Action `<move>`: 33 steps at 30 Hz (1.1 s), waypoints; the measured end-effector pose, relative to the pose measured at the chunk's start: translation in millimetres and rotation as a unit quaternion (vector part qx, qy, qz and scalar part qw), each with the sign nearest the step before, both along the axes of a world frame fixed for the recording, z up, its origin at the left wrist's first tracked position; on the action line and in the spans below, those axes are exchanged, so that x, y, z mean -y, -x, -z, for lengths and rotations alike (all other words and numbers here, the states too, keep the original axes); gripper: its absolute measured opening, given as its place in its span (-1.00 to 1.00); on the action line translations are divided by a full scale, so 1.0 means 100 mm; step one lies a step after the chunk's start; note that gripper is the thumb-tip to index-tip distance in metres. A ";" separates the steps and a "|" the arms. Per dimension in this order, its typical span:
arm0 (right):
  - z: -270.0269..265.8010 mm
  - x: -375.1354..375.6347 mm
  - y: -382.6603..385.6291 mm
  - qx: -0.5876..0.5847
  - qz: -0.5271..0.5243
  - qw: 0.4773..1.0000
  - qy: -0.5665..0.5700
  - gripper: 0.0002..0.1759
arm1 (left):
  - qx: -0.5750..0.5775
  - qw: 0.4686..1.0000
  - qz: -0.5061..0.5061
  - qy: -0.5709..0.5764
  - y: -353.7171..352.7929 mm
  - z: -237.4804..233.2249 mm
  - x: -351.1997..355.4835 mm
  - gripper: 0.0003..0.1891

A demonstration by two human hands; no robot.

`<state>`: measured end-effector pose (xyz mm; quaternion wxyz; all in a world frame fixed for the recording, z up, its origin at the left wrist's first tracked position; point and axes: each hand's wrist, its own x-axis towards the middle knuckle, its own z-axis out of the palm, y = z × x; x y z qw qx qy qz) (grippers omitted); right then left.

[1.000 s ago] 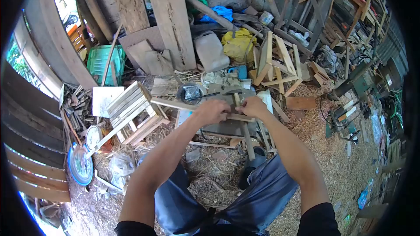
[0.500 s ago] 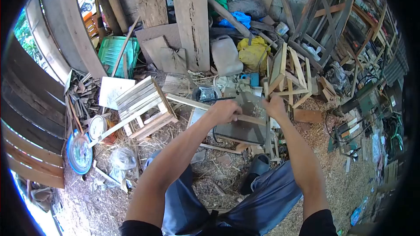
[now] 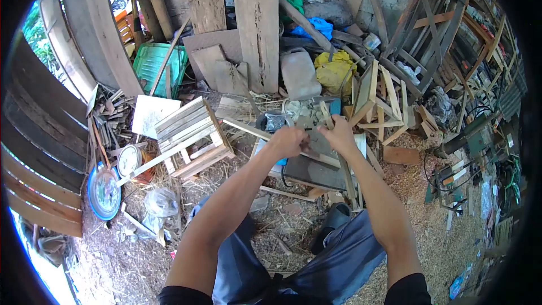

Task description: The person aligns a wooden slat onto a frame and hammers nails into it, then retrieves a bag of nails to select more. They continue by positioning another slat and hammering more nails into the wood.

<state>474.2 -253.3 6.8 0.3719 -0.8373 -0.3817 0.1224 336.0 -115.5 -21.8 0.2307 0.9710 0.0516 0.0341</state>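
Over a low dark work surface (image 3: 313, 170), my left hand (image 3: 289, 142) is closed, and a small dark tip shows beside its fingers; the rest of that thing is hidden. Below the left hand a long pale slat (image 3: 248, 129) runs slantwise across the surface. My right hand (image 3: 340, 136) grips a narrow wooden strip (image 3: 348, 179), whose upper end tilts left. The two hands are close together but apart. A slatted wooden crate (image 3: 195, 138) stands to the left, and a small wooden frame (image 3: 384, 101) stands to the right.
A blue basin (image 3: 104, 195) and a round container (image 3: 130, 160) sit at the left. Behind are a green crate (image 3: 161, 68), upright boards (image 3: 257, 28), a pale jug (image 3: 300, 73) and a yellow bag (image 3: 334, 72). Scrap wood and machinery (image 3: 474, 138) fill the right side.
The strip in my right hand has tilted, its top now leaning left, and the right hand has moved closer to the left. The long dark thin thing at my left hand now shows only a tip.
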 end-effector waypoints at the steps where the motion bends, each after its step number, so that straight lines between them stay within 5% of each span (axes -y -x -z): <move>1: -0.11 -0.05 0.10 -0.005 -0.001 1.000 0.001 -0.61 | -0.005 1.000 -0.001 0.001 0.03 -0.04 -0.04 -0.81; 5: -0.23 -0.24 0.26 -0.149 -0.001 0.989 0.009 -0.68 | 0.023 0.986 -0.142 -0.088 0.21 0.01 -0.33 -0.84; 7: -0.36 -0.34 0.35 -0.101 -0.012 0.991 0.088 -0.68 | 0.017 0.979 -0.164 -0.115 0.33 0.10 -0.50 -0.83; 13: 0.09 -0.66 0.33 0.051 -0.106 0.993 0.018 -0.54 | -0.009 0.985 -0.149 -0.087 0.43 0.02 -0.55 -0.83; 17: 0.19 -0.85 0.41 0.022 -0.129 0.990 0.046 -0.51 | 0.031 0.983 -0.157 -0.090 0.39 0.15 -0.61 -0.84; 33: 0.38 -0.85 0.24 0.051 -0.104 0.992 0.053 -0.61 | -0.119 0.935 -0.303 -0.140 -0.11 0.09 -0.35 -0.77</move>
